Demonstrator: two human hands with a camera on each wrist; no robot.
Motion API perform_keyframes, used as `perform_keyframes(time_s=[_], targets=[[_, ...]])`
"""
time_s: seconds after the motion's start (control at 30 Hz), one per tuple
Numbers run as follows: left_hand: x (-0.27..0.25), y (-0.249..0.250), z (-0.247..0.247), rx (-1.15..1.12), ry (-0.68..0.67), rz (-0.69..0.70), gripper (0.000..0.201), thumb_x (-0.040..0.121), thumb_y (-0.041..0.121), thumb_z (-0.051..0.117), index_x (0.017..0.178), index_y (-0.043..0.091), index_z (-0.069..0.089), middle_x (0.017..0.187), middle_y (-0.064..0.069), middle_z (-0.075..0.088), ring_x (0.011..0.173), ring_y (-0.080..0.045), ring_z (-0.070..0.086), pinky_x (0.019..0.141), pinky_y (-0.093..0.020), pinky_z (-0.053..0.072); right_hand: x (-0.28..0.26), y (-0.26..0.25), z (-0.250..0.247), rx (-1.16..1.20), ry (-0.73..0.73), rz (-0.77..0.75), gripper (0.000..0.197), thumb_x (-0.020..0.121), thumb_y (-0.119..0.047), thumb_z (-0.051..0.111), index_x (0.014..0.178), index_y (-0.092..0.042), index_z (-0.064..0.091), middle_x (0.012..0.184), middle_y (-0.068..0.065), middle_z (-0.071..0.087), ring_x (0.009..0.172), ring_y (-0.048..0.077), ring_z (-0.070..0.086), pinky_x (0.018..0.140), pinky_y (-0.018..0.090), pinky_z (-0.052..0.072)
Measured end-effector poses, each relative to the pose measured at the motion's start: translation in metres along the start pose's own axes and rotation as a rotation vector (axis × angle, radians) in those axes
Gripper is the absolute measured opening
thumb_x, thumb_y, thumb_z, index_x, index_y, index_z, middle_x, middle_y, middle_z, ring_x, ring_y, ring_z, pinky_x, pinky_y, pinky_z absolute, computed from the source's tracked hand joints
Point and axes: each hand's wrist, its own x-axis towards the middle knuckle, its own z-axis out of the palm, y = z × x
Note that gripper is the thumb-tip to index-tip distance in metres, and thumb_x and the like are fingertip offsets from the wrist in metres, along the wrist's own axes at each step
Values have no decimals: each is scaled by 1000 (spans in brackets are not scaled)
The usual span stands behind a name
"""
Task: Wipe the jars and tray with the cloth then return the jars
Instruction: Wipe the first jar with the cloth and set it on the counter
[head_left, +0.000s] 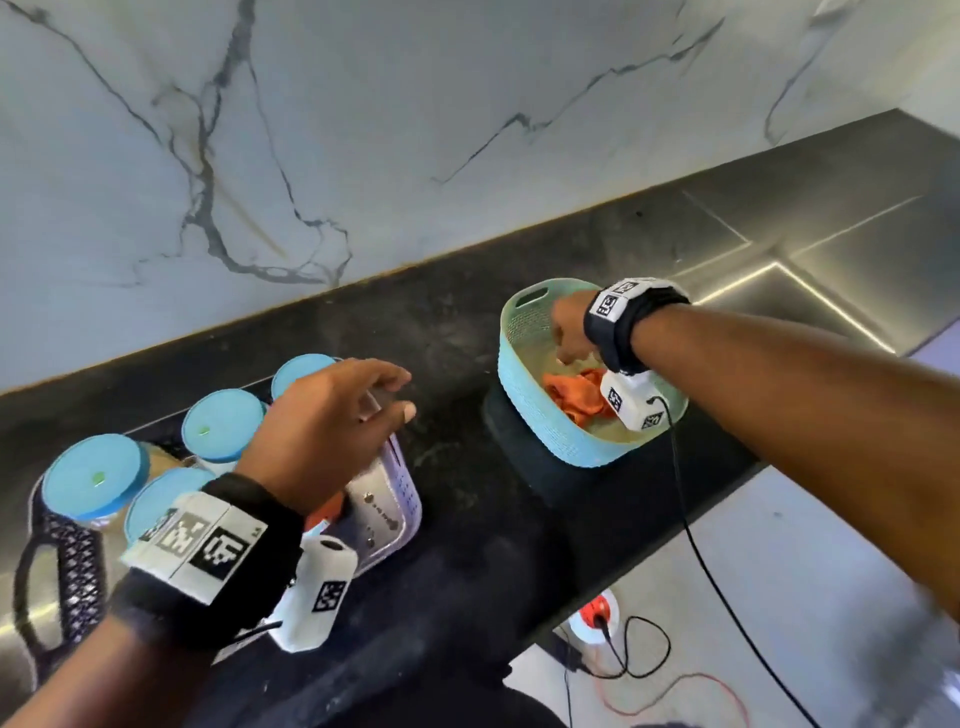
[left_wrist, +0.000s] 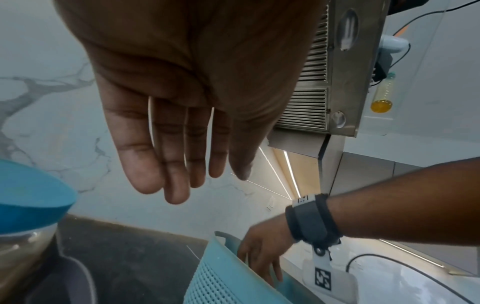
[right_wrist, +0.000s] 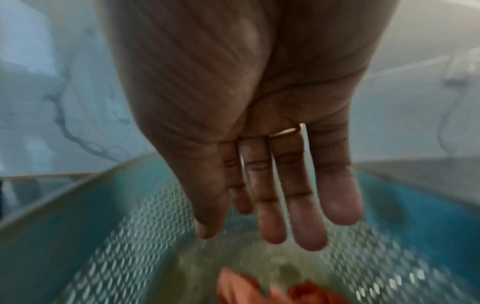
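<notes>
Several glass jars with blue lids (head_left: 91, 478) stand at the left, beside a lavender tray (head_left: 402, 493). My left hand (head_left: 337, 415) hovers over the tray's far end, fingers straight and holding nothing; one jar lid (left_wrist: 28, 195) shows below it in the left wrist view. An orange cloth (head_left: 574, 397) lies crumpled in a teal perforated basket (head_left: 545, 421). My right hand (head_left: 569, 332) reaches into that basket just beyond the cloth. Its fingers (right_wrist: 272, 195) are straight and empty above the basket floor, with the cloth (right_wrist: 306, 294) below the palm.
The black counter (head_left: 467, 364) runs along a marble wall. A steel surface (head_left: 831, 249) lies to the right. A black patterned basket (head_left: 72, 571) sits at the near left. Below the counter edge, cables and an orange-white socket reel (head_left: 597, 616) lie on the floor.
</notes>
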Motion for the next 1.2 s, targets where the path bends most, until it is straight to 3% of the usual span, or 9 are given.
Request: perform_keyframes(time_s=[0.13,0.23,0.4,0.5,0.63,0.73,0.87,1.0,1.2], targets=[[4,-14,-11,-13,12,-27,23,88,29,77,110,24,74,97,11,72,82,-11,70,74,-13,46,24,7,16,-66,-214,14,18,92,-17,72,107,-16,64,92,5,62,80,23,58,61,23,45],[5,-22,-13,-31,28,-34,23,89,31,76,111,25,74,103,9,73,87,-14,71,82,-35,57,32,5,33,-288,-415,10,9,102,-30,56,108,-26,51,81,-6,55,90,22,54,82,27,42],[2,-30,-15,-58,34,-72,21,90,32,74,110,28,73,100,10,74,86,-12,72,82,-39,59,51,5,45,-438,-361,-4,28,79,-28,79,103,-15,78,102,1,77,81,19,66,72,28,52],[-6,-31,-22,-61,50,-111,22,89,32,75,110,27,74,103,10,75,85,-11,72,80,-37,58,46,3,43,-371,-284,-31,17,77,-26,75,89,-14,78,88,2,78,76,22,69,69,29,55],[-31,-44,-44,-81,139,-149,22,89,30,75,111,24,74,101,11,74,85,-7,71,79,-34,57,23,-4,28,-125,-45,-34,10,75,-25,69,67,-19,65,66,-3,65,63,22,57,63,32,52],[-51,-66,-59,-75,253,-228,13,93,23,72,106,24,73,82,20,68,75,8,65,73,-11,49,2,-11,10,-10,57,-21,20,70,-18,79,85,-15,67,83,6,70,76,26,64,74,39,58],[-78,-98,-76,-91,333,-323,17,96,18,68,111,22,74,89,10,73,86,-15,71,83,-42,59,-43,-25,-14,163,252,-27,27,72,-19,85,92,-17,66,89,11,70,83,33,66,79,42,55],[-111,-117,-88,-66,407,-403,21,96,14,64,115,20,73,102,6,75,90,-21,72,88,-40,56,-82,-67,-26,424,403,-185,29,71,-22,82,96,-26,66,90,1,71,83,27,68,82,42,56],[-155,-139,-89,-20,387,-492,34,93,21,73,126,14,67,114,-4,72,97,-25,67,92,-41,53,-118,-164,16,1239,158,-380,29,89,17,50,100,0,70,91,25,69,78,27,71,79,35,64]])
